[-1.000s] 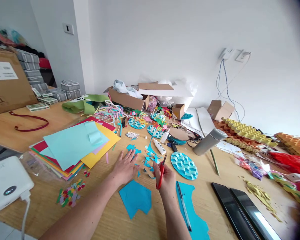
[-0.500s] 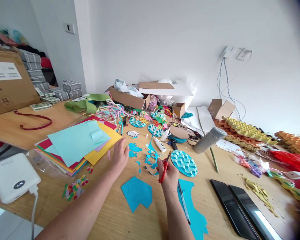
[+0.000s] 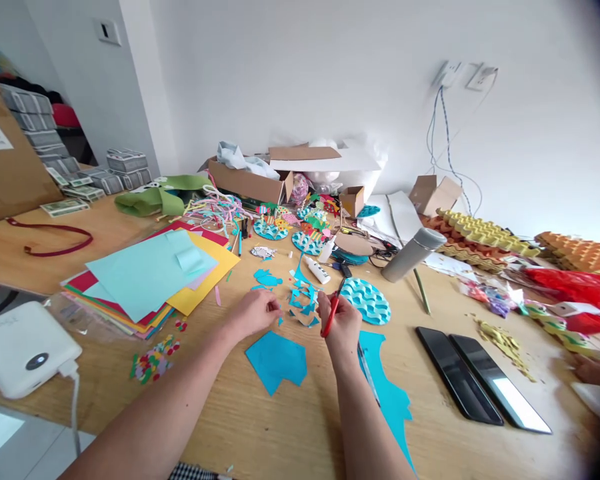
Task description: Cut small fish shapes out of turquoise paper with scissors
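My right hand point(image 3: 341, 320) is closed around a pair of scissors with red handles point(image 3: 329, 316), their blades pointing away from me. To the left, my left hand point(image 3: 256, 312) is curled low over the table, with its fingertips together at a small blue paper scrap point(image 3: 281, 321). A cut sheet of blue paper point(image 3: 279, 361) lies between my forearms. Just beyond the hands are several blue paper scraps point(image 3: 303, 297) and blue cut-out shapes point(image 3: 267, 278). Partly under my right forearm lie a larger blue sheet point(image 3: 387, 380) and a pen point(image 3: 369, 375).
Coloured paper sheets point(image 3: 143, 273) are stacked at the left, near a white power bank point(image 3: 27, 353). A wavy blue disc point(image 3: 366, 301), a glue bottle point(image 3: 317, 269) and a grey flask point(image 3: 413, 255) stand or lie beyond my right hand. Two phones point(image 3: 459, 375) lie at the right.
My left hand has come nearer and lower, from beside the blue cut-outs to a scrap, and its fingers have curled. The scissors stay in my right hand. The view has shifted slightly.
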`<action>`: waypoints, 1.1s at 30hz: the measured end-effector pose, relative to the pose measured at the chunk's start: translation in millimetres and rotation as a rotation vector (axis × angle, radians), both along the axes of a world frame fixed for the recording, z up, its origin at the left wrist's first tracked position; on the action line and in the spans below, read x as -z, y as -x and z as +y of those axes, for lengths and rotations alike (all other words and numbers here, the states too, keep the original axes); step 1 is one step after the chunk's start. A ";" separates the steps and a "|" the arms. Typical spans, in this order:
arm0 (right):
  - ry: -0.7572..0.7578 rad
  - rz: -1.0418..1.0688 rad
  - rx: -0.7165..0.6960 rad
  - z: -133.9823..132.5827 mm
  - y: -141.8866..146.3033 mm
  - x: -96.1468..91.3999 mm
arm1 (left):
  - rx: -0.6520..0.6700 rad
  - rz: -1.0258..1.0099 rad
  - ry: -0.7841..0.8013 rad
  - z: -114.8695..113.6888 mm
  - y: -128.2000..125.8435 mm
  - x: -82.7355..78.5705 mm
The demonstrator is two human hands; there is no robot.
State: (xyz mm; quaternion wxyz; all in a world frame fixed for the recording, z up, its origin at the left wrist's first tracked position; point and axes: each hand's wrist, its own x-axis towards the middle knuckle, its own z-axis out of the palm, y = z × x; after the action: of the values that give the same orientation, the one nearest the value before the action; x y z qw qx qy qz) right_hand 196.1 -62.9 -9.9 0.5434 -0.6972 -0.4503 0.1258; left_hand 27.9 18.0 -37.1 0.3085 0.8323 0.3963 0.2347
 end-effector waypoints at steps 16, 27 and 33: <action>-0.007 -0.030 0.048 0.2 -0.7 2.1 | 0.432 0.322 0.012 -19.5 8.0 -27.2; -0.020 -0.050 0.027 -0.3 -1.3 4.1 | 0.507 0.385 -0.001 -38.6 -1.3 -30.7; -0.013 -0.042 0.026 -0.3 -0.8 3.6 | 0.530 0.373 0.034 -38.4 -2.1 -30.3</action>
State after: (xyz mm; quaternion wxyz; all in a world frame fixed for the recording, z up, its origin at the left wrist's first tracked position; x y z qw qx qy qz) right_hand 196.8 -63.2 -13.5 0.5401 -0.7019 -0.4533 0.1009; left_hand 29.9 -20.4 -6.8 0.2947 0.9299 0.2194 -0.0168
